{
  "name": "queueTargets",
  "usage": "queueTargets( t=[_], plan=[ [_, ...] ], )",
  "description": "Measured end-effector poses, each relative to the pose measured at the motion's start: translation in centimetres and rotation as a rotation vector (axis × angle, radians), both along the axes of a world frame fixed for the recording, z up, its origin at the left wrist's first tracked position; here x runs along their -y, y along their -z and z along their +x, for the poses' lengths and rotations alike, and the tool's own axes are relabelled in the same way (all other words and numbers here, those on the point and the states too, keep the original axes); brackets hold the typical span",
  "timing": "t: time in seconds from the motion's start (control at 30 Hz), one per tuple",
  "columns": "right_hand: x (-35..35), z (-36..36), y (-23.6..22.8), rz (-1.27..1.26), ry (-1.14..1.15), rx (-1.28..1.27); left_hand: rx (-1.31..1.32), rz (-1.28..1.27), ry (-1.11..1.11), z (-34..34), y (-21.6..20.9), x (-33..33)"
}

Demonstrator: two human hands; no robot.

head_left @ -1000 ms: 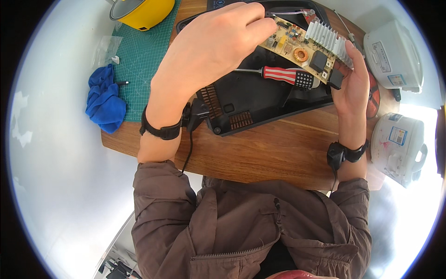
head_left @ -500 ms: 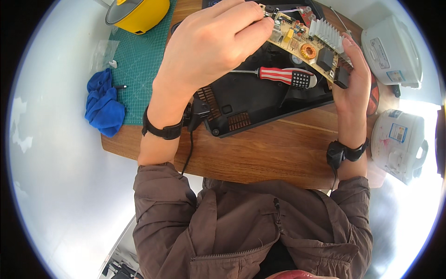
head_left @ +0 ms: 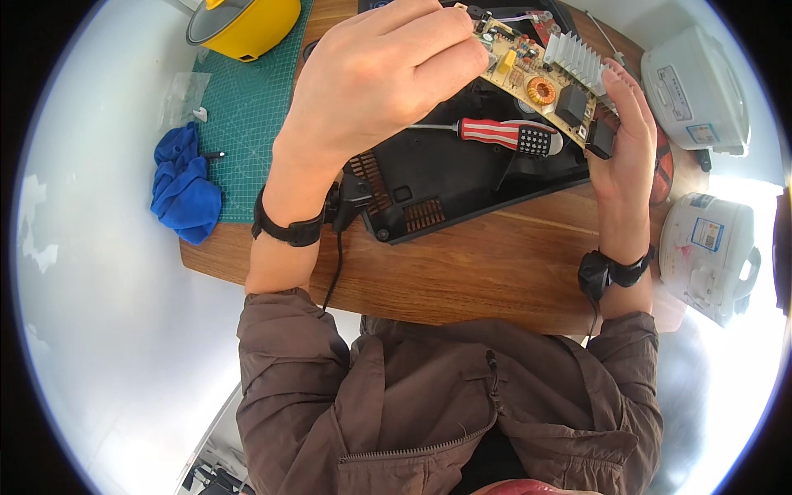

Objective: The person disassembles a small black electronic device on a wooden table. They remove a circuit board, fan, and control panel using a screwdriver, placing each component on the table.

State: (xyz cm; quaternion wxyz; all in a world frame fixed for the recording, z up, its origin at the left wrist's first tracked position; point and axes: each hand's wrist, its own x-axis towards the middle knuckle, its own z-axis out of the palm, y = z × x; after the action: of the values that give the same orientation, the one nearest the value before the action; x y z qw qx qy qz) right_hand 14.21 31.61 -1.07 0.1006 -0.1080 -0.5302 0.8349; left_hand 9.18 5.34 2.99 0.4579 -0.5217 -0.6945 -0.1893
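Note:
A tan circuit board [head_left: 518, 78] with a copper coil, a yellow part and a finned silver heatsink [head_left: 575, 62] is held up, tilted, above a black plastic housing [head_left: 462, 177]. My left hand [head_left: 384, 74] closes its fingertips on the board's left end. My right hand [head_left: 631, 124] wraps round the other end, thumb by the heatsink. Below the board, a screwdriver [head_left: 510, 137] with a red-and-white striped, starred handle lies across the housing, its shaft pointing left and partly behind my left hand. The tips of my left fingers are partly hidden.
On the left, a green cutting mat [head_left: 252, 136] bears a yellow pot [head_left: 247, 29], a clear plastic bag [head_left: 183, 95] and part of a blue cloth [head_left: 186, 186]. Two white appliances [head_left: 697, 91] stand along the right. The wooden table edge [head_left: 462, 276] runs before me.
The circuit board has shifted slightly left and tilted a little in my hands. Both hands keep their hold; the screwdriver and housing have stayed put.

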Motion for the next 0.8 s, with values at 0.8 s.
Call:
queueTargets(
  t=[0.8],
  plan=[
    [-0.1, -0.2, 0.0, 0.013, 0.052, 0.019, 0.173, -0.012, -0.091, 1.0, -1.1, -0.8]
  ],
)
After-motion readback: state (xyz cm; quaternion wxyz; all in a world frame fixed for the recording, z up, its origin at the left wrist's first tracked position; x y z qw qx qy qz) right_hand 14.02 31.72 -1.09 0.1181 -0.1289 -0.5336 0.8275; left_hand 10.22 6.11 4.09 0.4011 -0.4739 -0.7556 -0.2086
